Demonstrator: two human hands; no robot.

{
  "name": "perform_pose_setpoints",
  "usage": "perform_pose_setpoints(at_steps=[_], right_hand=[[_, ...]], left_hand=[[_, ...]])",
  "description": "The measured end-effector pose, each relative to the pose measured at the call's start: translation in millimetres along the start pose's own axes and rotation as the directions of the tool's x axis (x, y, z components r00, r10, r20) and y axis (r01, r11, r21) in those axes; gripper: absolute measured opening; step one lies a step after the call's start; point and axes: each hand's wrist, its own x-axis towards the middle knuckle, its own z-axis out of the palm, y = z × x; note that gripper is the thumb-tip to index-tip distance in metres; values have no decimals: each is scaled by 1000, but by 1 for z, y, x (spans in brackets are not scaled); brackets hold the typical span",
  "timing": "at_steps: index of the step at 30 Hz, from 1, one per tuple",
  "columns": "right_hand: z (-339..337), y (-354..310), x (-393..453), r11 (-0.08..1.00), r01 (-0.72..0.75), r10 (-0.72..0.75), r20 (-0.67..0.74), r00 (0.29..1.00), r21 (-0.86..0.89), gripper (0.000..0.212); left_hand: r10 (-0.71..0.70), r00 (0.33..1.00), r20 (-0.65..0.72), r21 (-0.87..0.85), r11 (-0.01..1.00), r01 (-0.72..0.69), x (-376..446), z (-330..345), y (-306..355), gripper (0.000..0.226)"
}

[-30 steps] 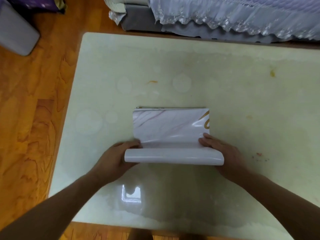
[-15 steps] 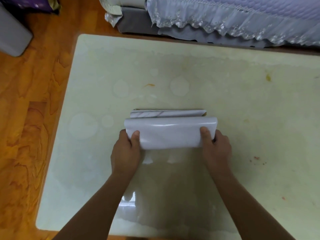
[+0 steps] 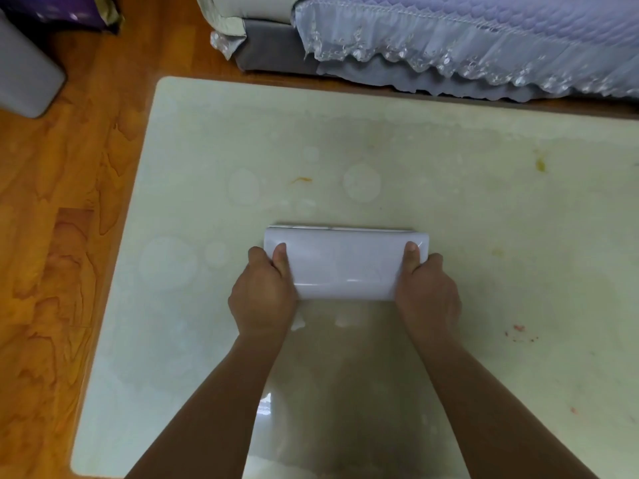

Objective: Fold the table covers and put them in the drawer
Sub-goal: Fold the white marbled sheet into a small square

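A glossy white table cover lies folded into a compact rectangle near the middle of the pale marble table. My left hand grips its left end, thumb on top and fingers curled underneath. My right hand grips the right end the same way. The top flap lies over the lower layers, whose far edge shows as a thin line. No drawer is in view.
A bed or sofa with a lilac lace-trimmed cover runs along the table's far side. A grey bin stands on the wooden floor at upper left. Small stains mark the tabletop at right.
Both hands carried the near flap of the cover up and forward, laying it over the marbled-pattern side. The pattern is now hidden and the bundle is half as deep.
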Motion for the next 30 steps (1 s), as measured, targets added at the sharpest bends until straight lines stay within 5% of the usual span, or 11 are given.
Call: perform_pose_setpoints(at_steps=[3,7,12,16,18,20,23,27,30], right_hand=[[-3,-4,4,996,80,-78,-54,996,40,56],[-12,-13,17,970,-3,-24,113,993,241,59],[-5,-23,25,991,-65,69,-36,997,115,57],[4,-28,22,1000,9,-8,-193,981,5,45],[5,-30,19,995,49,-67,-222,973,-86,43],[7,-34,19,984,97,-132,-246,960,-150,38],[8,-35,25,942,156,-242,-279,929,-298,20],[-2,-43,33,773,481,-584,-171,793,-414,32],[-1,-46,34,733,550,-636,-116,763,-400,28]], left_hand=[[-40,999,25,44,998,39,2,0,4,45],[-58,998,16,60,997,57,7,4,4,45],[-58,996,-64,-8,998,58,2,11,4,44],[281,911,-303,276,940,-198,4,10,17,40],[583,797,-160,348,789,-507,10,10,34,47],[714,697,63,346,640,-686,16,18,48,52],[667,702,249,381,599,-704,26,33,52,59],[617,734,285,408,615,-675,28,40,49,59],[614,737,283,417,613,-671,26,43,48,57]])
